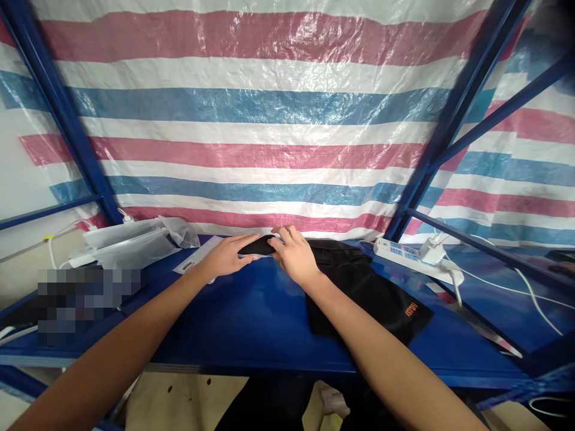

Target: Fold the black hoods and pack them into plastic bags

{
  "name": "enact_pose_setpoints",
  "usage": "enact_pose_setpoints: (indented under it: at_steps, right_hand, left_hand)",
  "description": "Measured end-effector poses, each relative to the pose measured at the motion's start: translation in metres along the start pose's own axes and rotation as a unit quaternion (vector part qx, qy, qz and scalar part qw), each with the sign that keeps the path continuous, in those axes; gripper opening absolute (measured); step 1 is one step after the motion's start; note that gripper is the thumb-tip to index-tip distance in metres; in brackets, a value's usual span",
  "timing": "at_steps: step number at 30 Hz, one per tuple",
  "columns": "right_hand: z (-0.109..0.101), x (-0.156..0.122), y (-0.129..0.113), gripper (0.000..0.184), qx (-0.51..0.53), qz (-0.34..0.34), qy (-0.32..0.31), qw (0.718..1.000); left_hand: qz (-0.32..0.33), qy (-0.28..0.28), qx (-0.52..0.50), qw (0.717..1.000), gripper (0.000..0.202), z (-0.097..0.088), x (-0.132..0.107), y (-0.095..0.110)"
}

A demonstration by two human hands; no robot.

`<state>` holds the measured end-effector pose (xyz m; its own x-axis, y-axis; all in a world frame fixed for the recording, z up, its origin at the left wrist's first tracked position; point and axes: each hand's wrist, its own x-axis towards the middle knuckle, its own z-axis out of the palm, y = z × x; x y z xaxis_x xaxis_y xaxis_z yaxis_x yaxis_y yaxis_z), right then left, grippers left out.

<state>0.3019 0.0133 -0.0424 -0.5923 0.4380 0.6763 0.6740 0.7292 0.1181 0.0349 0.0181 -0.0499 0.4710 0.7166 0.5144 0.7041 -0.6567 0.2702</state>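
One power strip (406, 252) near black garment (359, 281).

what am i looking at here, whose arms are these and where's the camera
There is no machine here: a person wears one camera on the head, so the two bare arms are their own. The left hand and right hand meet on a small dark flat thing on a blue shelf; what it is, I cannot tell. Under the right arm lies a black cloth with an orange logo, then a white power strip. Plastic bags lie to the left, a striped tarp hangs behind.
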Motion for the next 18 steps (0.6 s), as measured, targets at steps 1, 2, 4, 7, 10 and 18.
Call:
enact_pose_setpoints:
  at_steps: [1, 2, 4, 7, 10, 18]
  right_hand:
    - [0.000, -0.001, 0.000, 0.029, 0.004, -0.005, -0.005, 1.000]
    - [0.001, -0.002, 0.001, 0.035, 0.016, -0.012, -0.010, 1.000]
    - [0.004, -0.005, 0.003, 0.046, 0.052, -0.023, -0.017, 0.998]
    - [0.009, -0.009, 0.006, 0.051, 0.093, -0.021, -0.026, 0.995]
    - [0.013, -0.008, 0.005, 0.046, 0.100, -0.002, -0.038, 0.994]
    - [0.022, -0.002, 0.000, 0.041, 0.069, 0.106, -0.116, 0.985]
  left_hand:
    - [0.003, 0.004, -0.004, 1.000, 0.062, -0.001, 0.000, -0.001]
    - [0.004, 0.007, -0.008, 1.000, 0.059, -0.002, 0.000, -0.002]
    - [0.002, 0.014, -0.023, 1.000, 0.056, -0.003, 0.001, -0.004]
    - [-0.002, 0.032, -0.059, 0.998, 0.053, -0.003, 0.001, -0.005]
    - [0.010, 0.038, -0.075, 0.996, 0.043, -0.001, 0.001, -0.005]
    - [-0.019, 0.044, -0.117, 0.992, 0.037, 0.001, 0.000, 0.000]
